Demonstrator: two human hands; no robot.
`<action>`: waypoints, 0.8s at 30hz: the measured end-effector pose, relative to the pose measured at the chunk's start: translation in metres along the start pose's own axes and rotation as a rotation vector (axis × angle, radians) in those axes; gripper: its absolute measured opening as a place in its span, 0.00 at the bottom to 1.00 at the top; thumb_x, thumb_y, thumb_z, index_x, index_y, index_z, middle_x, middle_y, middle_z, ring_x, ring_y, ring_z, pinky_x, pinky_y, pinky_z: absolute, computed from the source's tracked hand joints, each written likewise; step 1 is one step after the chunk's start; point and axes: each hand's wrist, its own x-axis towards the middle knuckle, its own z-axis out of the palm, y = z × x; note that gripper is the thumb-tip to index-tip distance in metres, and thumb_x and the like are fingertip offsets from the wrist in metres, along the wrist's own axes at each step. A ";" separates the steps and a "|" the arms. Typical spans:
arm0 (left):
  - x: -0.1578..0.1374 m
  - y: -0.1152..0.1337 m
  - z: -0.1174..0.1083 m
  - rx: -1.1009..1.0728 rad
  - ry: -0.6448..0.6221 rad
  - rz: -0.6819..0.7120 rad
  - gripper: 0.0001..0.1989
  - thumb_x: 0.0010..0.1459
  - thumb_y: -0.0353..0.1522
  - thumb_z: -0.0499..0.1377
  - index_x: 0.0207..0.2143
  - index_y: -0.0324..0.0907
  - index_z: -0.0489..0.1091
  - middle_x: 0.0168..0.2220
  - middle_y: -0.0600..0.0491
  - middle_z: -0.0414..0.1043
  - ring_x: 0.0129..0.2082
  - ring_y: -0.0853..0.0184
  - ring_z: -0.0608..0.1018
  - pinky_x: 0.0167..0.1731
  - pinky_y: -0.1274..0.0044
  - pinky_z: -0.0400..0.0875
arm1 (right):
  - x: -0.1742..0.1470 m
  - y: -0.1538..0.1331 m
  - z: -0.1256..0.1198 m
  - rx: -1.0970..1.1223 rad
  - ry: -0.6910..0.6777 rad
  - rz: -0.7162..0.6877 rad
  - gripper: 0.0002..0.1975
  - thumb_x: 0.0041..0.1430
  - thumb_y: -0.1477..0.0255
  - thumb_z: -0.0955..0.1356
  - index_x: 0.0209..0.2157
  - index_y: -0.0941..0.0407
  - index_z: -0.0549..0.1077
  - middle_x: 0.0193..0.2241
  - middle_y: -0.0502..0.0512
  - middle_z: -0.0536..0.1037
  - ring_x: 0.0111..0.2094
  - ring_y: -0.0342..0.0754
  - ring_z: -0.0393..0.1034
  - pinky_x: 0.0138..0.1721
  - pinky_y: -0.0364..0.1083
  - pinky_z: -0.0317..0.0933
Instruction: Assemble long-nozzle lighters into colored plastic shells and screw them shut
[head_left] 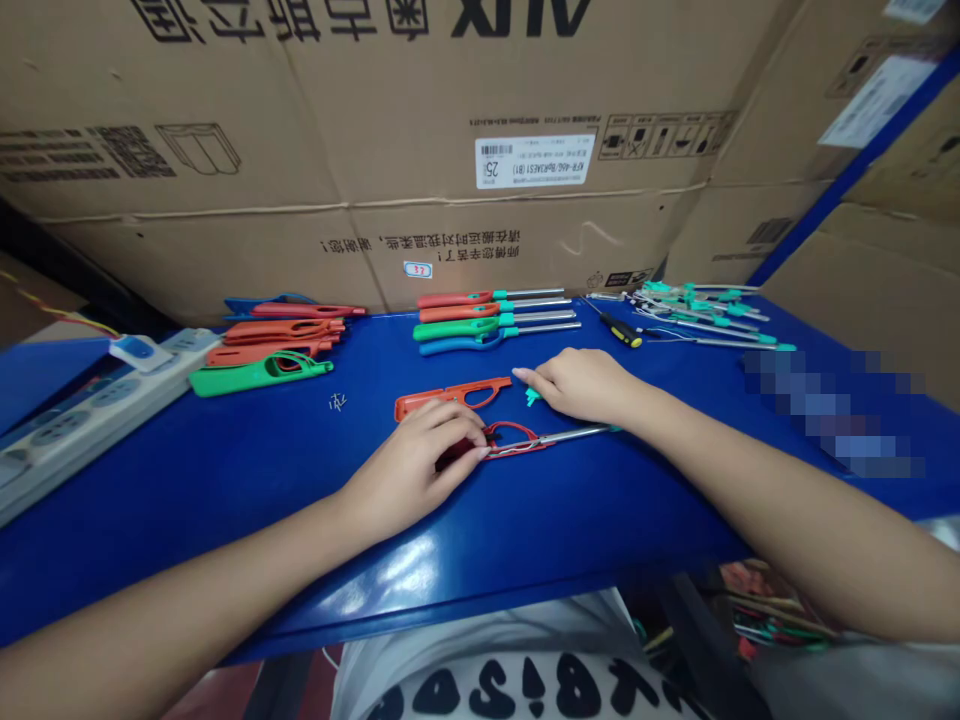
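My left hand [424, 455] rests over a red half-shell of a long-necked lighter [517, 430], its thumb and fingertips pinching it near the middle. A white wire and a metal tube [574, 434] lie along that shell, the tube pointing right with a bit of teal at its far end. My right hand [585, 385] is closed just above the tube, thumb and index pointing left. A small teal plastic piece [532, 397] sticks out under its fingers. Behind my left hand lies an orange lighter half-shell [457, 395], its tip close to my right thumb.
Whole lighters [495, 325] lie in a row at the back. Coloured half-shells [274, 335] are stacked left, beside small screws [337, 401] and a power strip [112, 395]. A yellow-black screwdriver [621, 329] and a pile of tubes with teal collars [705, 305] lie right. Cardboard [360, 130] stands behind.
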 end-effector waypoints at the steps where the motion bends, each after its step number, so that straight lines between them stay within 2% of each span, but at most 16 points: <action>1: 0.000 0.000 0.000 0.002 0.005 0.004 0.06 0.68 0.30 0.55 0.40 0.42 0.72 0.45 0.50 0.74 0.48 0.63 0.75 0.51 0.69 0.70 | 0.000 0.001 -0.001 0.005 0.011 0.029 0.39 0.71 0.50 0.47 0.30 0.57 0.79 0.28 0.65 0.79 0.31 0.56 0.74 0.28 0.47 0.52; 4: -0.001 0.003 -0.002 0.009 0.021 0.006 0.05 0.68 0.31 0.56 0.39 0.42 0.71 0.46 0.49 0.74 0.49 0.62 0.75 0.51 0.68 0.71 | -0.004 0.009 -0.006 0.059 0.044 0.052 0.39 0.70 0.49 0.47 0.27 0.57 0.76 0.25 0.63 0.76 0.28 0.52 0.71 0.28 0.47 0.52; 6: -0.002 0.005 -0.003 0.011 0.019 0.007 0.05 0.67 0.31 0.56 0.38 0.42 0.71 0.46 0.48 0.74 0.49 0.62 0.76 0.51 0.68 0.71 | -0.008 0.019 -0.010 0.140 0.031 -0.059 0.29 0.70 0.50 0.55 0.33 0.56 0.76 0.29 0.59 0.78 0.28 0.49 0.70 0.28 0.45 0.53; 7: -0.002 0.006 -0.004 0.014 0.016 0.009 0.05 0.67 0.31 0.56 0.38 0.42 0.72 0.47 0.48 0.74 0.50 0.62 0.76 0.51 0.67 0.71 | -0.010 0.025 -0.011 0.181 0.018 -0.136 0.23 0.67 0.51 0.61 0.37 0.55 0.76 0.31 0.57 0.79 0.29 0.48 0.69 0.29 0.44 0.53; 9: -0.002 0.007 -0.005 0.016 0.013 0.018 0.05 0.66 0.30 0.57 0.37 0.42 0.73 0.47 0.48 0.74 0.50 0.61 0.76 0.51 0.67 0.72 | -0.011 0.034 -0.011 0.230 -0.004 -0.260 0.17 0.62 0.55 0.68 0.43 0.54 0.74 0.36 0.55 0.79 0.31 0.47 0.69 0.30 0.43 0.55; 12: -0.004 0.006 -0.005 -0.002 0.013 0.021 0.05 0.64 0.29 0.59 0.35 0.42 0.74 0.46 0.48 0.74 0.50 0.61 0.77 0.50 0.68 0.73 | -0.009 0.038 -0.007 0.258 0.005 -0.341 0.10 0.64 0.63 0.68 0.39 0.55 0.75 0.38 0.55 0.78 0.32 0.45 0.68 0.32 0.43 0.55; 15: -0.005 0.003 -0.004 -0.027 0.026 0.004 0.05 0.63 0.30 0.60 0.34 0.42 0.75 0.46 0.48 0.75 0.48 0.62 0.78 0.48 0.70 0.75 | -0.009 0.030 -0.008 0.352 0.012 -0.419 0.11 0.64 0.64 0.68 0.33 0.57 0.75 0.33 0.54 0.77 0.31 0.44 0.67 0.31 0.42 0.57; 19: -0.005 0.000 -0.004 -0.056 0.047 0.002 0.03 0.62 0.29 0.63 0.33 0.42 0.75 0.43 0.50 0.75 0.45 0.64 0.79 0.47 0.72 0.75 | -0.016 0.011 -0.013 0.480 0.029 -0.533 0.09 0.64 0.65 0.69 0.35 0.57 0.77 0.33 0.54 0.78 0.33 0.45 0.70 0.35 0.43 0.61; 24: -0.004 -0.001 -0.005 -0.099 0.061 -0.010 0.02 0.60 0.29 0.65 0.34 0.41 0.75 0.41 0.51 0.76 0.43 0.65 0.79 0.45 0.74 0.74 | -0.020 -0.007 -0.006 0.458 -0.017 -0.610 0.07 0.65 0.74 0.67 0.37 0.57 0.78 0.37 0.55 0.80 0.38 0.47 0.73 0.41 0.44 0.63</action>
